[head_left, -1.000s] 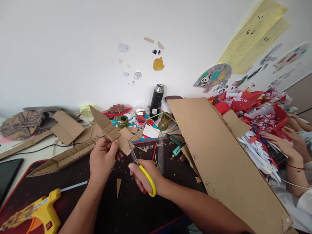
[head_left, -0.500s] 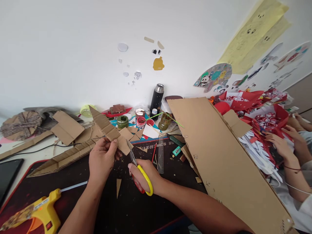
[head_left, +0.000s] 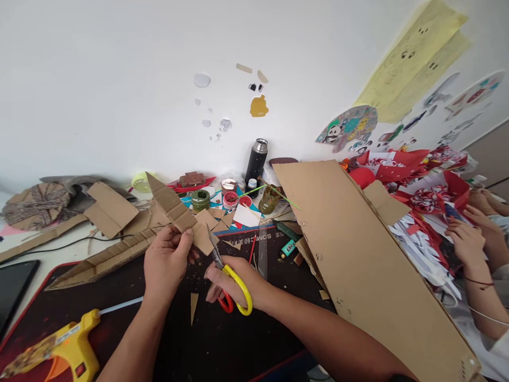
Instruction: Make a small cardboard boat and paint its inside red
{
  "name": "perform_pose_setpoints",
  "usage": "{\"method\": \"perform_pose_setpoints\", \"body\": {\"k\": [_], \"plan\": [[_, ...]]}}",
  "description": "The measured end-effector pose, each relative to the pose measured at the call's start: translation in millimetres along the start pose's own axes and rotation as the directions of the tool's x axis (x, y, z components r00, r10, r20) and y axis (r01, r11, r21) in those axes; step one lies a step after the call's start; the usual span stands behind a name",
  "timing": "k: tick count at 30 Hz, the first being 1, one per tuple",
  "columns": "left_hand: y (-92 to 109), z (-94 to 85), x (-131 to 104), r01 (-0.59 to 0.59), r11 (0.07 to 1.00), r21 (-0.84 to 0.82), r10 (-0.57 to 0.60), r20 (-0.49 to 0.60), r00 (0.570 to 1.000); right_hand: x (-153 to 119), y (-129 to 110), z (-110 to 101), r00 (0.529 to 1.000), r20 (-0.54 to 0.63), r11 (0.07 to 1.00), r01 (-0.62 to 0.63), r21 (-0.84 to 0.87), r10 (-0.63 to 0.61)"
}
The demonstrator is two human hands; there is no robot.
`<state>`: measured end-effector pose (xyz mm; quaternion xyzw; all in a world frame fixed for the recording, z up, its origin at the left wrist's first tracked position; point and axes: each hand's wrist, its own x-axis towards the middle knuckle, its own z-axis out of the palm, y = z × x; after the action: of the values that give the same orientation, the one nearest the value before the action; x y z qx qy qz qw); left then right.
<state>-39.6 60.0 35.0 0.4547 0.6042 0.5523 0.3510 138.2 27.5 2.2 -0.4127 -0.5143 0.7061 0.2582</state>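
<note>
The cardboard strip [head_left: 169, 204] is held up above the dark mat [head_left: 207, 345], in front of the paint jars [head_left: 200, 200], and slants from a pointed far end to a broad near end. The left hand [head_left: 165, 260] pinches it between thumb and fingers toward the near end. The right hand [head_left: 250, 277] is closed around the handles of the scissors [head_left: 217, 258], whose blades stand at the right edge of the broad end; how deep they bite into the board cannot be told. State of work, by judgement: partly complete. The far end appears finished, since it tapers to a tip, and crosswise creases are present along the strip. Trimming of the near end appears unfinished, as this end is blunt and the blades are at its edge. A thin triangular offcut [head_left: 193, 307] lies on the mat below the hands. A longer folded cardboard piece [head_left: 115, 253] with a pointed end rests to the left, apparently formed. The glue gun [head_left: 77, 339] lies at the lower left, in neither hand; no joint between strip and longer piece can be confirmed
</note>
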Motion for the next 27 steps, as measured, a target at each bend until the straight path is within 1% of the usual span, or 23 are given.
{"method": "perform_pose_setpoints", "body": {"k": [4, 8, 13, 21, 27], "plan": [[1, 1.3, -1, 0.009, 1.0, -0.016, -0.009, 0.004, 1.0, -2, -7, -1, 0.999, -0.022, 0.999, -0.049, -0.022, 0.048], [1, 0.7, 0, 0.011, 1.0, -0.019, -0.011, 0.015, 1.0, -5, -10, -2, 0.999, -0.035, 0.998, -0.018, -0.064, 0.016], [1, 0.7, -1, 0.006, 1.0, -0.013, -0.006, 0.006, 1.0, -5, -6, -1, 0.998, -0.052, 0.999, -0.025, -0.037, 0.023], [3, 3.6, -2, 0.027, 1.0, -0.004, -0.027, 0.001, 1.0, -5, 2, 0, 0.996, -0.052, 0.997, 0.065, -0.047, -0.068], [3, 4.5, -2, 0.031, 1.0, -0.003, -0.031, 0.008, 0.999, -5, 0, 4, 0.994, -0.065, 0.996, 0.084, -0.036, -0.086]]}}
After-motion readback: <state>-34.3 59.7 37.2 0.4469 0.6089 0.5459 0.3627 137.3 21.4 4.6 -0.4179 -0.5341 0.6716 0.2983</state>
